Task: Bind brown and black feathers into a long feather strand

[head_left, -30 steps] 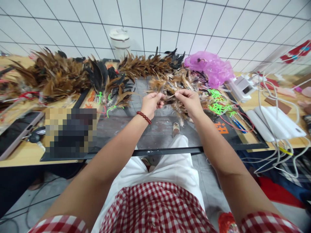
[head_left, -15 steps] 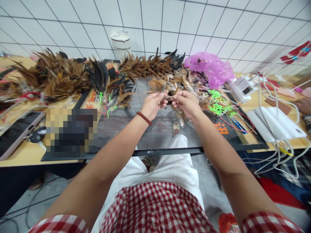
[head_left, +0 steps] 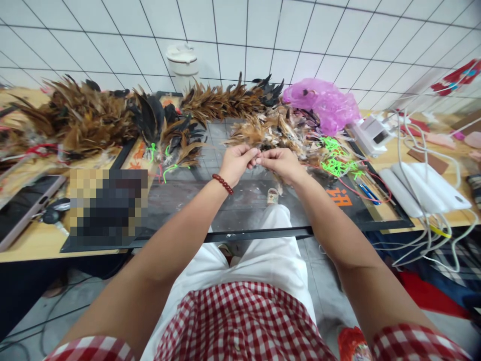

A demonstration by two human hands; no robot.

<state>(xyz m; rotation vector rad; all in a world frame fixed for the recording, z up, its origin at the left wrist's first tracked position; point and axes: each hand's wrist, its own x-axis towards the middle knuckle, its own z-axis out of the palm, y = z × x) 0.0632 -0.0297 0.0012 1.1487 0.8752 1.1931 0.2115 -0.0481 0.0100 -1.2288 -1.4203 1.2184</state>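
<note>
My left hand (head_left: 237, 163), with a dark red bead bracelet (head_left: 223, 184) on its wrist, is closed in a pinch over the glass tabletop. Opposite it, my right hand (head_left: 281, 163) is pinched too, the fingertips of both meeting. Between them they grip a small feather, mostly hidden by the fingers. Just behind the hands lies a loose heap of tan and brown feathers (head_left: 250, 133). To the left are dark feather bunches (head_left: 184, 143) with neon green ties. Right of my right hand sits a tangle of green cords (head_left: 336, 165).
Feather garlands (head_left: 225, 103) line the back by a white lidded canister (head_left: 183, 67). A pink plastic bag (head_left: 323, 103) lies back right. White devices with cables (head_left: 424, 188) and blue pens (head_left: 370, 193) are on the right. A phone (head_left: 28, 210) and keys (head_left: 54, 213) lie left.
My hands have drawn together until the fingertips touch, the right hand moving left. The small feather seen between them is now mostly covered. The view has shifted slightly.
</note>
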